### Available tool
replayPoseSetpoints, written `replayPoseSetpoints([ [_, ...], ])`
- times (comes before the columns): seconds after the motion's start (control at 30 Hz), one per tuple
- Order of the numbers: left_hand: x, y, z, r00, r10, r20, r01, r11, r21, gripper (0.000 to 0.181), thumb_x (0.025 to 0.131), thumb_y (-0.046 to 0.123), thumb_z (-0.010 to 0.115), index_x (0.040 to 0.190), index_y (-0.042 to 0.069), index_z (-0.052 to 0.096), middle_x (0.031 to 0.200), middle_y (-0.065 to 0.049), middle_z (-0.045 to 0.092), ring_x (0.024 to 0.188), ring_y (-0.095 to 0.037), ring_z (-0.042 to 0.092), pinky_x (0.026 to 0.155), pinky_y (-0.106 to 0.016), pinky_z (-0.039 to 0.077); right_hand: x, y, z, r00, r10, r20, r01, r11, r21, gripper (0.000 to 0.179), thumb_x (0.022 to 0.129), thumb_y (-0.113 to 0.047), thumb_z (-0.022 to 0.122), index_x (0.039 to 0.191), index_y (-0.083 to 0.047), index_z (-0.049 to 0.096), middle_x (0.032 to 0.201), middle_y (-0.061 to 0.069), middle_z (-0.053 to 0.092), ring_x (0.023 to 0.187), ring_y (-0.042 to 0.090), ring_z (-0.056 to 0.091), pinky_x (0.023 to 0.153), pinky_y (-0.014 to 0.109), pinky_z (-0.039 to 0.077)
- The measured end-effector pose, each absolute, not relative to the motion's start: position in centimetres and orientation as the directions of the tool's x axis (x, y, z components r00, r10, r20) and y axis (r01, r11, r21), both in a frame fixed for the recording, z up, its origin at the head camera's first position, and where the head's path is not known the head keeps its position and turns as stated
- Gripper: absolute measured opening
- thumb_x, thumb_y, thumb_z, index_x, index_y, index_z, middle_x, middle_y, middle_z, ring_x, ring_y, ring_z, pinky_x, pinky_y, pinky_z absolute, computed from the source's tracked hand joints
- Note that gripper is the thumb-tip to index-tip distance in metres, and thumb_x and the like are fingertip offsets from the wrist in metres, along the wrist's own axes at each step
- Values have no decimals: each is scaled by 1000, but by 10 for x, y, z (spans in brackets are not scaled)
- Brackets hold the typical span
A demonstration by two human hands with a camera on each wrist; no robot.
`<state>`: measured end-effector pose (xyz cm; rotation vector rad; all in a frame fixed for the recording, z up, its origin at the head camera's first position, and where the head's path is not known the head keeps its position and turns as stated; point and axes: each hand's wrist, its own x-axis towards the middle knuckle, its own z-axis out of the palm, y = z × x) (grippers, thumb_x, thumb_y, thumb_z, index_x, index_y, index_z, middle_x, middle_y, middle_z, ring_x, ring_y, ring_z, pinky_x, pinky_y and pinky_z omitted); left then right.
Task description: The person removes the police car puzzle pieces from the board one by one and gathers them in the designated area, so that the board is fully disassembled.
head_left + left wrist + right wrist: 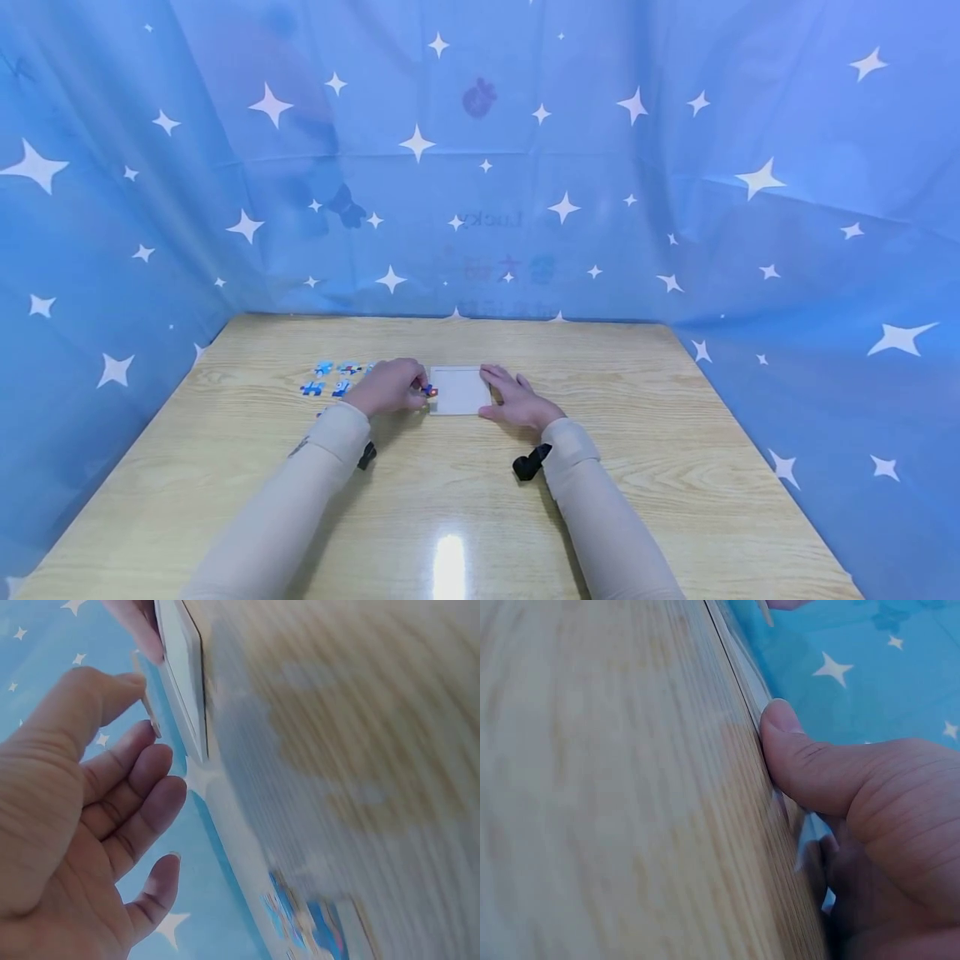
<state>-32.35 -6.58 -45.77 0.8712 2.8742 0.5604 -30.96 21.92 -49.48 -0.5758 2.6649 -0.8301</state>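
My left hand pinches a small colourful jigsaw piece between thumb and fingertips, at the left edge of a flat white puzzle tray. In the left wrist view the piece shows edge-on, raised above the table, and the other fingers are loosely bent. My right hand rests at the tray's right side, fingers reaching its far corner and thumb near the close corner. The right wrist view shows the right thumb against the tray's edge; the other fingers are partly hidden behind it.
Several loose blue jigsaw pieces lie left of the tray, some hidden by the left hand and forearm. The wooden table ends at a blue star-patterned curtain at the back and both sides. A black wrist camera sits by the right cuff.
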Motion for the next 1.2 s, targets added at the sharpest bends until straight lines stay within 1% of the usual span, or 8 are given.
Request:
replayPoseSetpoints([
  [0.2, -322, -85, -456, -825, 564, 33, 536, 763, 362, 14, 88, 21, 77, 97, 13, 70, 94, 4, 65, 77, -11, 55, 76, -35, 51, -309, 221, -495, -874, -459, -158, -285, 750, -597, 78, 101, -37, 63, 163, -13, 20, 170, 2, 11, 156, 25, 3, 123, 52, -4],
  [0.33, -322, -98, -455, -815, 578, 40, 547, 745, 382, 13, 88, 19, 76, 96, 13, 69, 92, 4, 64, 76, -12, 55, 75, -35, 51, -310, 222, -495, -876, -456, -157, -285, 753, -594, 79, 101, -37, 63, 163, -13, 20, 170, 2, 11, 156, 25, 2, 122, 52, -4],
  [0.53, -316, -120, -449, -831, 555, 25, 513, 749, 420, 14, 91, 17, 75, 101, 9, 69, 96, 0, 65, 79, -14, 57, 75, -36, 52, -308, 222, -495, -872, -463, -161, -285, 746, -602, 79, 102, -37, 62, 163, -13, 19, 170, 2, 10, 156, 25, 2, 122, 52, -4],
  [0.67, -315, -133, -450, -819, 573, 28, 527, 733, 431, 11, 91, 14, 75, 98, 8, 68, 92, -3, 65, 74, -14, 54, 71, -34, 50, -308, 221, -494, -871, -464, -162, -283, 743, -607, 79, 102, -37, 62, 163, -13, 19, 170, 2, 10, 156, 25, 2, 123, 52, -4],
  [0.8, -315, -145, -452, -805, 593, 35, 543, 711, 447, 11, 89, 11, 76, 96, 8, 67, 90, -1, 65, 67, -10, 55, 70, -32, 51, -308, 221, -493, -869, -469, -158, -290, 741, -606, 79, 102, -38, 62, 163, -12, 19, 170, 3, 10, 156, 25, 2, 122, 52, -4],
  [0.9, -315, -154, -452, -804, 594, 41, 549, 713, 435, 13, 88, 11, 77, 96, 9, 67, 90, 1, 64, 70, -11, 56, 72, -33, 52, -309, 221, -493, -867, -473, -156, -293, 739, -607, 79, 102, -38, 62, 163, -12, 19, 170, 3, 10, 156, 25, 2, 122, 52, -5],
  [1.03, -316, -165, -451, -802, 595, 63, 567, 723, 395, 15, 87, 12, 78, 94, 9, 66, 90, 0, 63, 81, -17, 57, 77, -38, 52, -308, 221, -494, -868, -471, -154, -296, 742, -602, 79, 102, -39, 62, 163, -12, 19, 170, 3, 10, 156, 26, 2, 122, 52, -4],
  [1.2, -316, -175, -452, -818, 572, 55, 543, 739, 399, 18, 86, 13, 80, 97, 8, 67, 94, -1, 64, 88, -22, 61, 82, -40, 53, -308, 222, -493, -867, -476, -148, -304, 740, -601, 79, 102, -38, 61, 163, -11, 19, 170, 3, 10, 156, 26, 2, 122, 53, -4],
])
